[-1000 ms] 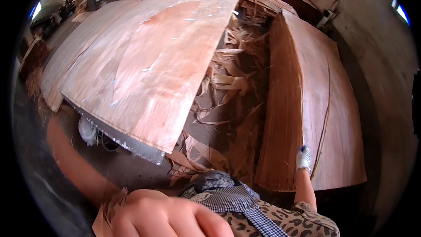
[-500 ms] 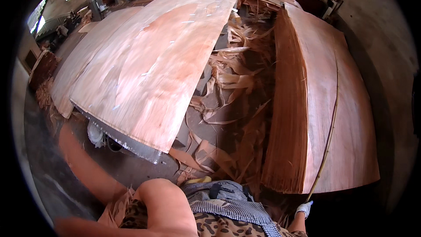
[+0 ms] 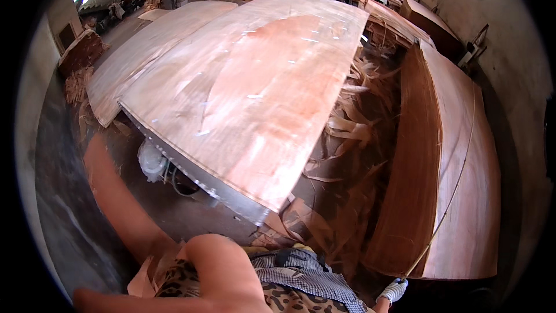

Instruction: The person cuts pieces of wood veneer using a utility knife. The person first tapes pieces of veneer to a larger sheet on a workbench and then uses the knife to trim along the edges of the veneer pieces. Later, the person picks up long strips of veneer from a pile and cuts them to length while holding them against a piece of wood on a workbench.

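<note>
Veneer stack [image 3: 457, 156], landmark: tall pile of thin wood sheets, long axis running away from the person, near corner lying nearest the gloved right hand [image 3: 392, 291]. Rt hand sitting just below that corner, grip not discernible, apparently holding nothing. Left hand out of frame; only bare arm showing. Veneer sheet on table [image 3: 249, 93] lying left of stack, scrap strips [image 3: 353, 139] btwn
</note>
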The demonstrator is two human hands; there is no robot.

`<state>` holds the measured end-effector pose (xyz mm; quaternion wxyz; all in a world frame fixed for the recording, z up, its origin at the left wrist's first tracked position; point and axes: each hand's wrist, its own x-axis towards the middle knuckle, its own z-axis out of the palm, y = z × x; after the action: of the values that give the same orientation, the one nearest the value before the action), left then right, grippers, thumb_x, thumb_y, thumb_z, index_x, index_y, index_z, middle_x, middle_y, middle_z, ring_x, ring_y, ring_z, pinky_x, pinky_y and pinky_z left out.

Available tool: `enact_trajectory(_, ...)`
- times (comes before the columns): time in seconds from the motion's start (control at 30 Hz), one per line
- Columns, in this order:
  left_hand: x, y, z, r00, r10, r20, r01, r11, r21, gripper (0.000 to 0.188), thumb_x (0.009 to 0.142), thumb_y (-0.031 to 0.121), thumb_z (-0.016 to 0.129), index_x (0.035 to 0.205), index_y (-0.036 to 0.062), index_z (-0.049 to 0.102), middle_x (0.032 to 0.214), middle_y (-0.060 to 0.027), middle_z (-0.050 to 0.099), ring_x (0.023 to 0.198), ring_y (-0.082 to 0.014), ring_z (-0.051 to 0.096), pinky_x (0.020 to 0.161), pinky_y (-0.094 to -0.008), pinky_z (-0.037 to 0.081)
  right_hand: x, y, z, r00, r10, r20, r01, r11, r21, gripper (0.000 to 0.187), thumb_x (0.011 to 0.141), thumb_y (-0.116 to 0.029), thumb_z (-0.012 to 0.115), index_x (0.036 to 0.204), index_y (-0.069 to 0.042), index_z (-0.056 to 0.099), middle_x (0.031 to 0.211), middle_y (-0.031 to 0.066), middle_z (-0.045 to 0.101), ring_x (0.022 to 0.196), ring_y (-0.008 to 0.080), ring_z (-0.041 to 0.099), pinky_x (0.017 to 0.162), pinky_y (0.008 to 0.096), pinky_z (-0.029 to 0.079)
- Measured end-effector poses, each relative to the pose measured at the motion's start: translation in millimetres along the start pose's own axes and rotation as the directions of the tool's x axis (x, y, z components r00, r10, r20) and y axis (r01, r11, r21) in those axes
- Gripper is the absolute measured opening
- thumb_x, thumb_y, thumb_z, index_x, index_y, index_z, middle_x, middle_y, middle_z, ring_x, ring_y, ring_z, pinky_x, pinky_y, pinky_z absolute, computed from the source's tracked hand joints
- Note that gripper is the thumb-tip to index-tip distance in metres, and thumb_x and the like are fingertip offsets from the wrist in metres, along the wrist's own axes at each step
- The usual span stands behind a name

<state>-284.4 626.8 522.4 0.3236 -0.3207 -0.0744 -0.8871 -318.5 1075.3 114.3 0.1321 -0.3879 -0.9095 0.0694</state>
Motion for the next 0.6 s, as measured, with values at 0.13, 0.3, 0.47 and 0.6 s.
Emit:
enact_trajectory(0.13,21,109,-11,0.999,0.02,0.043,-0.027,0.985,0.173,0.017,0.083,0.014,0.038,0.071,0.0053,0.048,0.068,-0.0089,0.047,0.067,-0.017,0.05,0.064,-0.041,0.049,-84,-82,7,0.99,-0.135,0.043,0.128,0.983,0.13,0.023,0.08,-0.02,0.051,0.093,-0.002,0.056,0.083,0.0177,0.061,0.075,0.0339,0.058,0.063,0.0384,0.045)
enact_trajectory(0.3,52,212,-11,0.998,0.005,0.061,-0.037,0.848,0.529,0.004,0.079,0.005,0.048,0.078,0.0034,0.05,0.07,-0.0076,0.048,0.073,-0.0161,0.052,0.067,-0.0427,0.048,-177,-224,10,0.951,-0.235,0.202,0.103,0.854,0.51,0.004,0.079,-0.005,0.052,0.079,-0.001,0.052,0.062,0.003,0.05,0.054,0.0132,0.038,0.052,0.0275,0.039)
enact_trajectory(0.47,70,297,-27,0.986,0.114,0.117,-0.161,0.802,0.575,0.004,0.077,0.005,0.048,0.079,0.0027,0.051,0.07,-0.0087,0.049,0.07,-0.0176,0.052,0.065,-0.0413,0.047,-216,-301,52,0.886,-0.436,0.155,0.166,0.611,0.774,0.004,0.074,-0.004,0.056,0.072,-0.001,0.054,0.059,-0.0001,0.048,0.053,0.0107,0.036,0.05,0.0265,0.035)
enact_trajectory(0.6,92,360,-42,0.975,0.159,0.157,-0.224,0.699,0.679,0.006,0.076,0.004,0.049,0.08,0.0022,0.052,0.07,-0.0095,0.05,0.068,-0.0188,0.052,0.063,-0.0402,0.047,-311,-395,45,0.799,-0.504,0.327,0.087,0.635,0.767,0.008,0.074,-0.003,0.056,0.067,-0.004,0.053,0.057,-0.0029,0.044,0.051,0.0082,0.031,0.046,0.0233,0.03)
